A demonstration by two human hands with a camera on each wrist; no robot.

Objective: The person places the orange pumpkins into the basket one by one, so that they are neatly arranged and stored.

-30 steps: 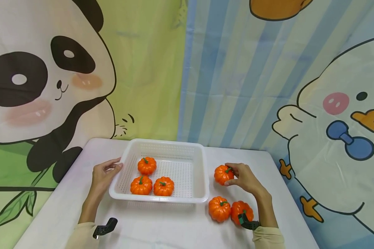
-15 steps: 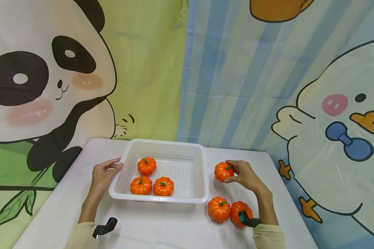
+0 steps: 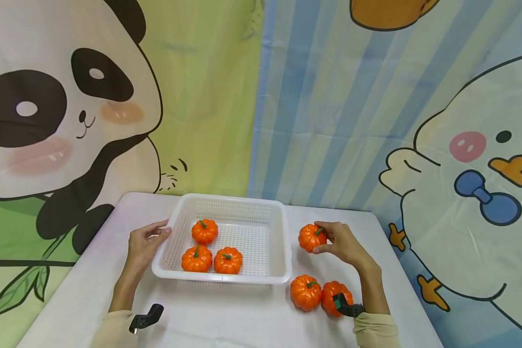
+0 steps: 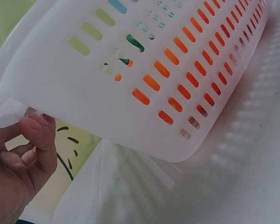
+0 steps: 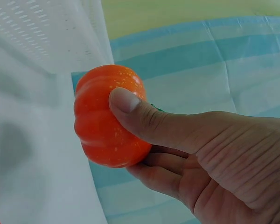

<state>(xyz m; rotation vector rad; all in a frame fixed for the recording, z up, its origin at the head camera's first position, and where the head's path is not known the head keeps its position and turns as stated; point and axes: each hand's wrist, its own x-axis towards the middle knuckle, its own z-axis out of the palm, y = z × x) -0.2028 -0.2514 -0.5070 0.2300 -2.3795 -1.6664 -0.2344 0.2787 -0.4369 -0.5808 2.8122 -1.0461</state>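
A small orange pumpkin [image 3: 311, 238] with a green stem is gripped between the thumb and fingers of my right hand [image 3: 342, 244], to the right of the basket. In the right wrist view the thumb presses on the side of this pumpkin [image 5: 107, 121]. My left hand [image 3: 143, 246] pinches the left rim of the white perforated basket [image 3: 261, 279]; the left wrist view shows thumb and fingers at the rim's underside. Inside the basket lie three pumpkins: one at the back [image 3: 205, 232], two in front.
Two more pumpkins, one [image 3: 306, 293] beside the other [image 3: 336, 297], rest on the white table [image 3: 226, 319] right of the basket's front corner. The right wrist camera partly covers one. A cartoon-printed curtain [image 3: 313, 121] hangs behind the table.
My right hand has raised the pumpkin slightly upward and away from the pair on the table. The left hand and the basket have stayed in place.
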